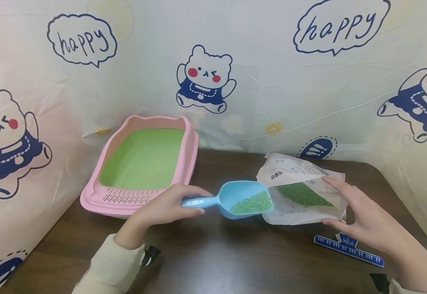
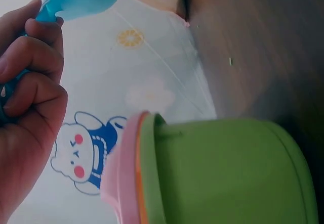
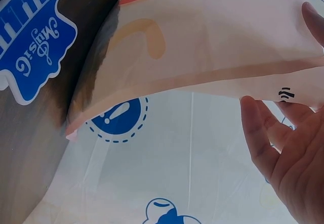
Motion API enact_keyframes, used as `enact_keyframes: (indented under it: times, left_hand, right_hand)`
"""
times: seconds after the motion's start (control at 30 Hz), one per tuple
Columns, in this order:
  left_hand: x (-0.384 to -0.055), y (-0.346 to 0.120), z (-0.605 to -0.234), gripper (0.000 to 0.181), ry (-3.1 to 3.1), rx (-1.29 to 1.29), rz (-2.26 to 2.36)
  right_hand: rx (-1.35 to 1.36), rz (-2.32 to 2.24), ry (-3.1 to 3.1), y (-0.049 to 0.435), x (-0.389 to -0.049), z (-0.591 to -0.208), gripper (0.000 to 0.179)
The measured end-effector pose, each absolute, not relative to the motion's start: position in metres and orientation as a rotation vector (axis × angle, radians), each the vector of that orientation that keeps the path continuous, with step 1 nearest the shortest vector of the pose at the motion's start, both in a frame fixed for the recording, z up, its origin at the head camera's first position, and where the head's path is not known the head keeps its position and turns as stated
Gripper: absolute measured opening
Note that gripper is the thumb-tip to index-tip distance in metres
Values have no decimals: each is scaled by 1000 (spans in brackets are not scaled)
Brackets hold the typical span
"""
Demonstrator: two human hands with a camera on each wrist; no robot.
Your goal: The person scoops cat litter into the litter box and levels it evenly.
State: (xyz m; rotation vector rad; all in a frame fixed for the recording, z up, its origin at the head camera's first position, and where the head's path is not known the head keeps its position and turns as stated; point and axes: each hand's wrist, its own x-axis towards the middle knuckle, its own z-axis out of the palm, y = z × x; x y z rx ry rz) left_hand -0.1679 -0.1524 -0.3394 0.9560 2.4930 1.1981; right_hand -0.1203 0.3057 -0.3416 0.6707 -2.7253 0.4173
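Observation:
My left hand (image 1: pixel 164 207) grips the handle of a light blue scoop (image 1: pixel 237 188), fingers curled round it in the left wrist view. Green pellets (image 1: pixel 254 203) lie in the scoop's front part, and its lip is right at the mouth of a white bag of cat litter (image 1: pixel 294 169). More green litter (image 1: pixel 301 194) shows inside the bag, which lies on its side. My right hand (image 1: pixel 369 216) holds the bag's right end between thumb and fingers. In the right wrist view the fingertips (image 3: pixel 248 107) press against the bag's lower edge.
A pink litter box (image 1: pixel 189 163) with a green inside stands at the table's back left, its perforated ledge toward me. A blue clip (image 1: pixel 349 248) with a piano-key pattern lies below the bag. Printed sheeting (image 1: pixel 257 102) encloses the dark wooden table (image 1: pixel 213 261).

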Motion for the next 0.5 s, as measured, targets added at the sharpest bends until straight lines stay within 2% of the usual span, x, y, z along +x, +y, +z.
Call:
enact_keyframes:
  times: [0.5]
  left_hand:
    - [-167, -188, -333, 31, 2618, 879, 1177]
  right_hand:
    - [655, 435, -2749, 306, -120, -340, 109]
